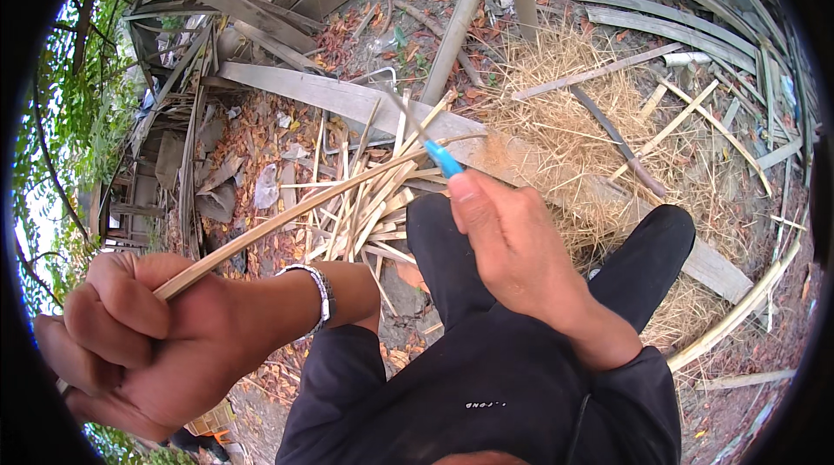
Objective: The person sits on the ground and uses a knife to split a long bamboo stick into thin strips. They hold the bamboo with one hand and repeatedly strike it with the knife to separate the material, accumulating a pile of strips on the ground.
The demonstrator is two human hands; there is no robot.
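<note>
At the lower left I see the left hand [139, 326] closed round a long wooden strip [295, 220] slanting up to the centre, where the right hand [521, 243] grips a blue-handled tool [445, 161] beside it; sticks [369, 213] lie heaped left of centre.

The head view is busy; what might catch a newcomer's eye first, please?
Probably the long, pale wooden strip in the left hand, slanting toward centre. Next, the blue-handled metal tool in the right hand, mid-picture, then the heap of pale wooden sticks lower left of it.
</note>
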